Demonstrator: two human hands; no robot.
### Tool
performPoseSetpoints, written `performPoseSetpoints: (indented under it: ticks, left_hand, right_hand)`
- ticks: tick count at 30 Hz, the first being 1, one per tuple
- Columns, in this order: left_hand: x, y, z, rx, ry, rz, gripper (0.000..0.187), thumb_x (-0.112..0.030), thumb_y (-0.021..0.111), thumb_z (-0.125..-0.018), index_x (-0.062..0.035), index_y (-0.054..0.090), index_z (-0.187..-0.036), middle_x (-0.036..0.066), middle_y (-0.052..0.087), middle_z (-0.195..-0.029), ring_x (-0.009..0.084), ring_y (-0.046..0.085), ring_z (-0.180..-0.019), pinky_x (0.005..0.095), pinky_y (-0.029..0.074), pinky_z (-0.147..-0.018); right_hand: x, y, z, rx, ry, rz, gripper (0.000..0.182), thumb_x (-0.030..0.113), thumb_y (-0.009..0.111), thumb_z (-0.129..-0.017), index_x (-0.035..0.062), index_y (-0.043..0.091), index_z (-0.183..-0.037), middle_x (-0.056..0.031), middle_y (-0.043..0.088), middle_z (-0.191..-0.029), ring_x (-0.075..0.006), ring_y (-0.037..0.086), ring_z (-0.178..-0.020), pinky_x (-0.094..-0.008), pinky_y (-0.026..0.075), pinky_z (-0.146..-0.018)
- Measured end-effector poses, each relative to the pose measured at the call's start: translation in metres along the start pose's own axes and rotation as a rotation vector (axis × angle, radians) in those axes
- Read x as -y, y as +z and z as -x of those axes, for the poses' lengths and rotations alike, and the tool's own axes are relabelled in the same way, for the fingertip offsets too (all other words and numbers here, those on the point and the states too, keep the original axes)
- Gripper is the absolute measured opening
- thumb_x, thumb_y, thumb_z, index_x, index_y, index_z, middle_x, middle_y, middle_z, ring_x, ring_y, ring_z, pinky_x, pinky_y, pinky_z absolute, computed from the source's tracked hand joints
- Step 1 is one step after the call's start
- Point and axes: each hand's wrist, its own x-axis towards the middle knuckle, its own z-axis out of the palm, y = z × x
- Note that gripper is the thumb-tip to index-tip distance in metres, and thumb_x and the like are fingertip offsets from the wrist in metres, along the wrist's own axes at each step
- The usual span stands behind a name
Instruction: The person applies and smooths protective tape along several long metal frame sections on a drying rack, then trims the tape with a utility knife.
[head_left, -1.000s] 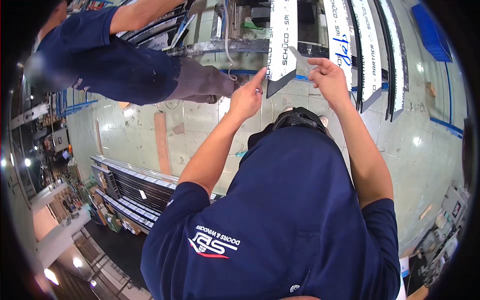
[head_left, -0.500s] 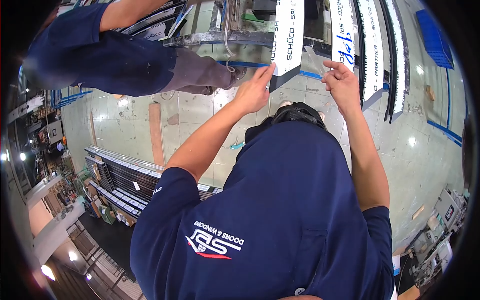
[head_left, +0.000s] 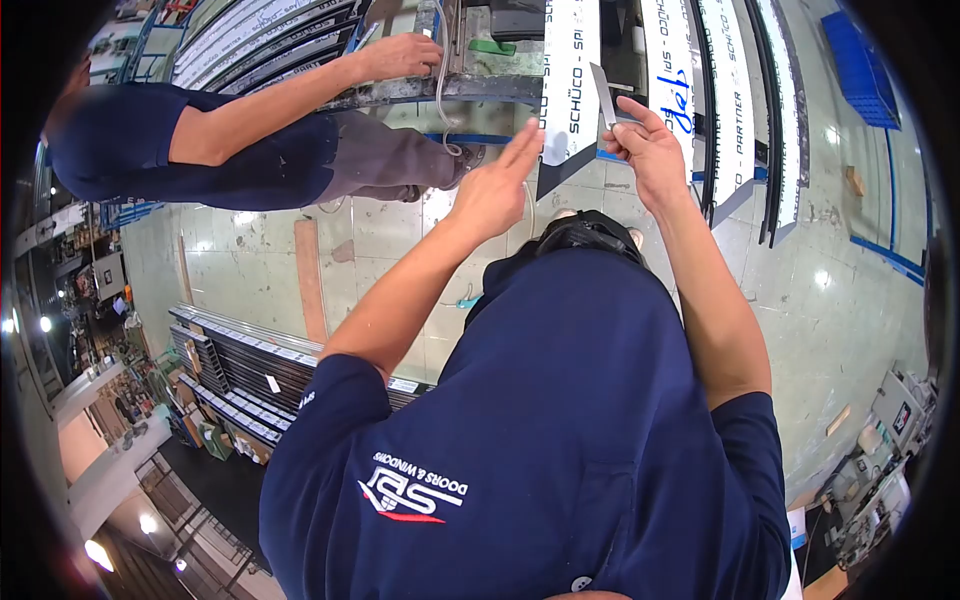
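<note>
A window profile (head_left: 571, 90) with white printed protective film lies in front of me, its near end cut at an angle. My left hand (head_left: 492, 197) is at its left edge, fingers stretched out and the tips against or just beside the film; exact contact I cannot make out. On the other side, my right hand (head_left: 648, 152) pinches a thin, flat grey strip (head_left: 603, 97) between thumb and fingers, with the index finger raised. The strip stands slanted by the profile's right edge. Just right of it lies another filmed profile (head_left: 668, 60) with blue handwriting.
More filmed profiles (head_left: 733, 110) lie to the right. A co-worker (head_left: 230, 150) stands at the left, one hand over the bench (head_left: 480, 88). A pale hose (head_left: 441, 100) hangs there. Stacked profiles (head_left: 250, 370) rest low at the left, and a blue crate (head_left: 858, 70) stands at the right.
My right hand has moved left and slightly up, bringing the strip to the profile's right edge. My left hand shifted slightly left. The co-worker's forearm and hand now reach over the bench.
</note>
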Motion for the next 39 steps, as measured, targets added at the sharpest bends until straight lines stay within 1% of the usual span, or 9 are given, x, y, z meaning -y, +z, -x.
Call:
performPoseSetpoints:
  ticks: [7,11,22,26,29,31,33,36,39]
  left_hand:
    - [0.004,-0.001,0.021,0.388,0.28,-0.231,0.07,-0.002,0.051,-0.077,-0.0081,0.036,-0.145,0.008,0.027,-0.158,0.0289,0.066,-0.07,0.0398,0.055,-0.064]
    - [-0.014,-0.007,0.004,0.214,0.183,-0.172,0.066,-0.003,0.054,-0.075,-0.0107,0.045,-0.14,0.006,0.033,-0.155,0.0281,0.067,-0.075,0.0404,0.055,-0.067]
    - [-0.042,0.01,-0.041,0.355,0.176,-0.222,0.072,-0.002,0.056,-0.075,-0.0142,0.04,-0.144,0.012,0.026,-0.157,0.0317,0.068,-0.083,0.042,0.056,-0.068]
    - [-0.037,0.009,-0.04,0.368,0.452,-0.144,0.073,-0.002,0.055,-0.075,-0.015,0.039,-0.145,0.016,0.026,-0.156,0.0327,0.068,-0.086,0.0435,0.055,-0.072]
    - [-0.05,-0.008,-0.043,0.384,0.194,-0.211,0.068,-0.002,0.055,-0.074,-0.0161,0.047,-0.14,0.015,0.031,-0.154,0.0326,0.068,-0.088,0.0434,0.055,-0.076]
    - [-0.047,-0.001,-0.046,0.418,0.357,-0.177,0.062,-0.003,0.055,-0.074,-0.0185,0.054,-0.135,0.016,0.054,-0.136,0.0329,0.068,-0.087,0.0439,0.054,-0.077]
    - [-0.051,-0.001,-0.041,0.519,0.314,0.087,0.047,-0.006,0.055,-0.075,-0.0177,0.064,-0.12,0.016,0.069,-0.087,0.0354,0.066,-0.085,0.0467,0.052,-0.073]
    - [-0.045,0.0,-0.03,0.343,0.337,0.154,0.034,-0.007,0.054,-0.08,-0.0132,0.067,-0.11,0.013,0.068,-0.08,0.0305,0.067,-0.075,0.0408,0.052,-0.069]
    - [-0.033,0.006,-0.02,0.232,0.036,0.739,0.02,-0.011,0.054,-0.089,-0.0087,0.068,-0.103,0.006,0.065,-0.071,0.0188,0.062,-0.066,0.033,0.049,-0.065]
  right_hand:
    - [0.011,-0.012,0.013,-0.055,-0.017,0.015,0.041,0.0,0.06,-0.089,0.0021,0.055,-0.13,-0.0085,0.07,-0.088,-0.0107,0.06,-0.072,-0.0235,0.045,-0.068]
    - [0.012,-0.025,0.02,-0.088,-0.021,-0.055,0.04,0.0,0.06,-0.091,0.0043,0.054,-0.131,-0.0085,0.068,-0.089,-0.0115,0.06,-0.075,-0.0246,0.046,-0.071]
    - [0.021,-0.048,0.054,-0.188,-0.116,-0.084,0.042,-0.002,0.059,-0.091,0.0031,0.053,-0.132,-0.0081,0.068,-0.088,-0.0121,0.061,-0.076,-0.0252,0.047,-0.071]
    - [0.026,-0.05,0.067,-0.175,-0.143,-0.082,0.042,-0.001,0.059,-0.091,0.0026,0.053,-0.133,-0.0075,0.067,-0.087,-0.012,0.061,-0.077,-0.0251,0.047,-0.072]
    - [0.027,-0.051,0.068,-0.213,-0.201,-0.149,0.042,-0.001,0.061,-0.089,0.0037,0.056,-0.13,-0.0086,0.069,-0.086,-0.0108,0.061,-0.073,-0.023,0.046,-0.068]
    - [0.027,-0.053,0.067,-0.196,-0.201,-0.125,0.042,-0.001,0.06,-0.089,0.0032,0.055,-0.131,-0.0088,0.069,-0.086,-0.0108,0.061,-0.073,-0.0231,0.046,-0.068]
    - [0.028,-0.053,0.072,-0.191,-0.199,-0.103,0.042,-0.001,0.059,-0.09,0.001,0.054,-0.131,-0.0091,0.068,-0.088,-0.0117,0.062,-0.075,-0.0246,0.048,-0.071]
    - [0.028,-0.057,0.083,-0.223,-0.217,-0.158,0.043,-0.002,0.058,-0.091,-0.0028,0.051,-0.133,-0.009,0.066,-0.091,-0.0143,0.062,-0.079,-0.0265,0.051,-0.075]
    - [0.015,-0.068,0.096,-0.194,-0.204,-0.212,0.043,-0.002,0.058,-0.092,-0.0028,0.05,-0.134,-0.0085,0.066,-0.089,-0.015,0.062,-0.079,-0.0271,0.051,-0.074]
